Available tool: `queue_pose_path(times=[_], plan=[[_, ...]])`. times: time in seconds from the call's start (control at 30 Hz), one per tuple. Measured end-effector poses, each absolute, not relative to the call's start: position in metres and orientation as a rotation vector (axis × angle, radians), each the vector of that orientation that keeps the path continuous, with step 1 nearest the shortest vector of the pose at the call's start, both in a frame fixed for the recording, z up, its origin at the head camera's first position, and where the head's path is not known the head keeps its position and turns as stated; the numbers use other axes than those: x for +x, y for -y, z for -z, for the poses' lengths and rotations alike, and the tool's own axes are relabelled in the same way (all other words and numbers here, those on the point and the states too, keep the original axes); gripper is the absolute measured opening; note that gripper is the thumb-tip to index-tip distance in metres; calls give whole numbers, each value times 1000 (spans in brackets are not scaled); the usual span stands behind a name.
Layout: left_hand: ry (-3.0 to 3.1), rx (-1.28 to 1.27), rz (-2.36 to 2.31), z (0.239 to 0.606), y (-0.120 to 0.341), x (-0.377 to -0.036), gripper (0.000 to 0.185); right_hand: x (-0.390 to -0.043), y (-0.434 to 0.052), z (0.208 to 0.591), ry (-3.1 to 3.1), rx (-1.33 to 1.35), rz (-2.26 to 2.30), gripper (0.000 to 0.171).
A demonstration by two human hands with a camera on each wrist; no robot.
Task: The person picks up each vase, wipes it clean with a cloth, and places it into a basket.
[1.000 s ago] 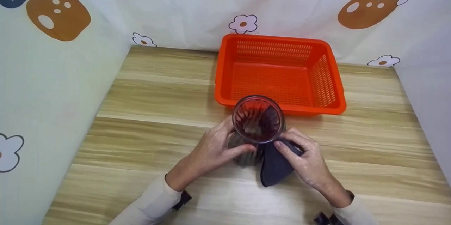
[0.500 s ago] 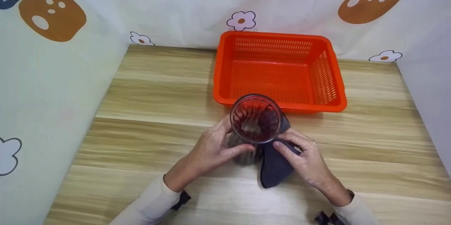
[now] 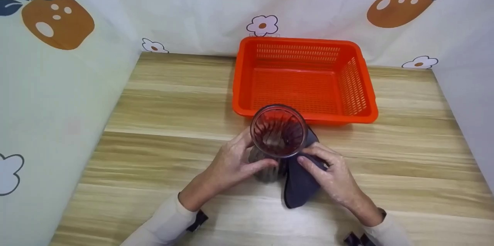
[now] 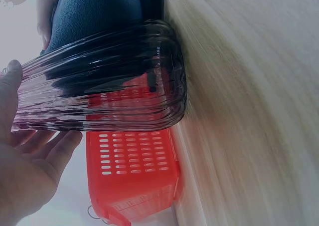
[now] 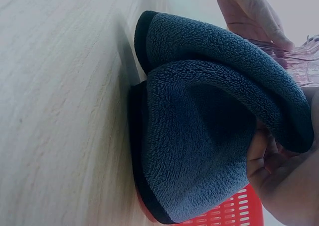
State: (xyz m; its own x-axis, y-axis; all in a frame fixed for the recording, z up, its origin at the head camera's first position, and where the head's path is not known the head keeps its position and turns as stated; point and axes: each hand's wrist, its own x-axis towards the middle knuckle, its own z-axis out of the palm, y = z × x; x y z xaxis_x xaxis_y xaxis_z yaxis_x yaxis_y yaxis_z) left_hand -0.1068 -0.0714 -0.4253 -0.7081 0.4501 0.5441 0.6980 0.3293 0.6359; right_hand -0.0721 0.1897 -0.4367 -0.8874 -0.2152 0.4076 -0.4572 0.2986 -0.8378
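Note:
A ribbed smoky glass vase [image 3: 278, 138] [image 4: 99, 86] stands upright on the wooden table [image 3: 166, 115], just in front of the orange basket. My left hand [image 3: 235, 161] [image 4: 25, 156] grips its left side, thumb across the near side. My right hand [image 3: 328, 172] [image 5: 279, 171] holds a dark grey cloth [image 3: 299, 184] [image 5: 199, 136] and presses it against the vase's right side. The cloth's lower end hangs down to the table. The vase's far side is hidden.
An orange perforated plastic basket [image 3: 359, 111] [image 4: 134, 176] with nothing in it sits behind the vase, near the back wall. Patterned curtains [image 3: 58, 64] close in the table on the left, back and right.
The vase and both hands have shifted very slightly left. The right hand's fingers have slid the cloth a little along the vase's side. The grips are unchanged.

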Motion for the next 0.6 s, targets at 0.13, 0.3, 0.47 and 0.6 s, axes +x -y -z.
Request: queue_pose_path(times=[0.13,0.3,0.47,0.6], plan=[[2323,-1043,1319,425,71,-107,83,-71,-186,431,2342,618,-1610,24],[2327,-1045,1310,424,71,-107,84,-69,-182,424,2348,596,-1622,21],[2329,-1051,1299,423,72,-107,85,-70,-187,438,2378,575,-1639,24],[2343,-1049,1283,424,72,-106,86,-70,-190,445,2383,573,-1663,23]])
